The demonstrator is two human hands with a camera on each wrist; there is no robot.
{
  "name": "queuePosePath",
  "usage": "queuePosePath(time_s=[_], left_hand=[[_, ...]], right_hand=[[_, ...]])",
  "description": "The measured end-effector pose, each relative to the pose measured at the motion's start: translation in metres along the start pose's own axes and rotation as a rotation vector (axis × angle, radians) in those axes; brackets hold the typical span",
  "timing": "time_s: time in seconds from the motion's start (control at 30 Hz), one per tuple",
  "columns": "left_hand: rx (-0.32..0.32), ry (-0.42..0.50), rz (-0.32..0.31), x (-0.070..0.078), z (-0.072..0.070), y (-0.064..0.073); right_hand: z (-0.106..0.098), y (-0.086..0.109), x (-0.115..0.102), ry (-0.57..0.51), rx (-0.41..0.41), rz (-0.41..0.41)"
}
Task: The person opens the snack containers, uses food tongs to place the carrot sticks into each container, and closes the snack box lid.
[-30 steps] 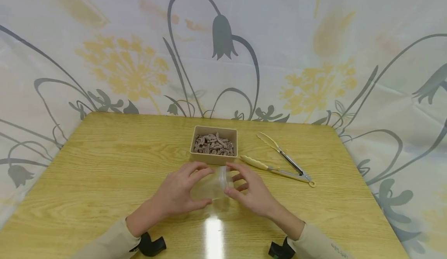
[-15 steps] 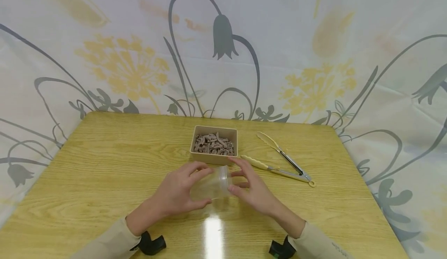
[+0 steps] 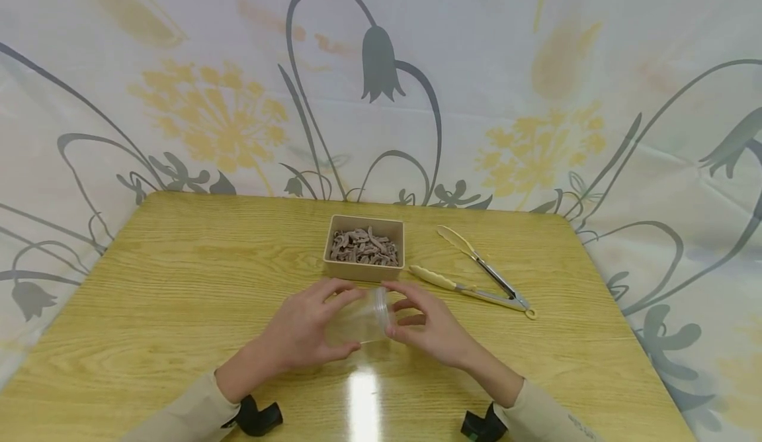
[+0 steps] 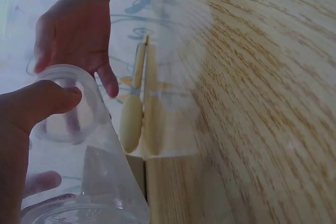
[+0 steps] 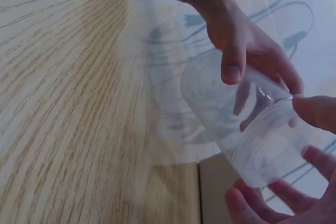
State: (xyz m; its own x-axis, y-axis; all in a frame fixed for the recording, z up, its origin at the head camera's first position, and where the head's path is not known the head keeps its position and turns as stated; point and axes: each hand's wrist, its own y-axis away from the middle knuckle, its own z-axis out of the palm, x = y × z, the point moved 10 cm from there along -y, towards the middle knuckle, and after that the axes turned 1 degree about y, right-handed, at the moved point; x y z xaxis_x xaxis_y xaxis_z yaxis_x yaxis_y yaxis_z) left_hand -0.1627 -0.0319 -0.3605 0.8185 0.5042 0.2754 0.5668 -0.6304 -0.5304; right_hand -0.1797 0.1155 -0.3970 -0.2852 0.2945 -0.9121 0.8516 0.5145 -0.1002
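From the head view, my left grip (image 3: 305, 328) is curled round the body of the clear jar (image 3: 356, 323), which lies on its side with its ridged end toward three o'clock; my right grip (image 3: 431, 333), loosely bent, has thumb and forefinger on that ridged end. At twelve o'clock from the jar sits the beige box (image 3: 364, 272) of greyish strips (image 3: 363, 248), and at two o'clock the tongs (image 3: 495, 275) lie spread on the bench (image 3: 208, 283). In the left wrist view my thumb crosses the jar at nine o'clock, my right grip reaches in from eleven, and the bench fills three. In the right wrist view the jar slants toward four o'clock, with the left grip round it at two and the box's wall at five
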Motion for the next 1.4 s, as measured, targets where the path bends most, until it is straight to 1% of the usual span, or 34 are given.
queuePosePath(time_s=[0.1, 0.2, 0.27, 0.47, 0.53, 0.6, 0.73, 0.87, 0.97, 1.17, 1.27, 1.4], left_hand=[[0.003, 0.005, -0.020, -0.002, -0.001, 0.000], [0.008, 0.006, -0.027, -0.004, -0.001, 0.001], [0.015, 0.002, -0.017, -0.003, -0.002, 0.000], [0.023, -0.014, 0.017, 0.003, 0.000, -0.001], [0.022, -0.016, 0.018, 0.003, 0.001, 0.000], [0.019, -0.015, 0.017, 0.003, 0.001, -0.001], [0.008, -0.005, 0.004, 0.001, 0.002, 0.000], [-0.004, 0.001, -0.017, -0.003, 0.003, 0.001], [-0.001, 0.020, -0.031, -0.006, 0.002, 0.002], [-0.001, 0.083, -0.073, -0.013, 0.003, 0.003], [-0.001, 0.119, -0.094, -0.018, 0.004, 0.004], [-0.009, 0.191, -0.124, -0.022, 0.006, 0.005]], right_hand=[[0.002, 0.001, -0.006, -0.046, -0.031, -0.085], [0.004, 0.003, -0.010, -0.071, -0.047, -0.137], [0.004, 0.003, -0.009, -0.063, -0.040, -0.124], [0.002, 0.004, 0.000, 0.049, 0.012, 0.008], [0.002, 0.004, 0.001, 0.070, 0.022, 0.020], [0.001, 0.004, 0.002, 0.063, 0.024, 0.026], [0.001, 0.004, 0.000, 0.031, 0.021, 0.009], [-0.001, 0.003, -0.004, -0.025, 0.019, -0.037], [-0.004, 0.003, -0.007, -0.039, 0.029, -0.068], [-0.012, 0.007, -0.005, 0.030, 0.073, -0.103], [-0.015, 0.009, -0.002, 0.084, 0.089, -0.102], [-0.019, 0.012, 0.003, 0.176, 0.119, -0.099]])
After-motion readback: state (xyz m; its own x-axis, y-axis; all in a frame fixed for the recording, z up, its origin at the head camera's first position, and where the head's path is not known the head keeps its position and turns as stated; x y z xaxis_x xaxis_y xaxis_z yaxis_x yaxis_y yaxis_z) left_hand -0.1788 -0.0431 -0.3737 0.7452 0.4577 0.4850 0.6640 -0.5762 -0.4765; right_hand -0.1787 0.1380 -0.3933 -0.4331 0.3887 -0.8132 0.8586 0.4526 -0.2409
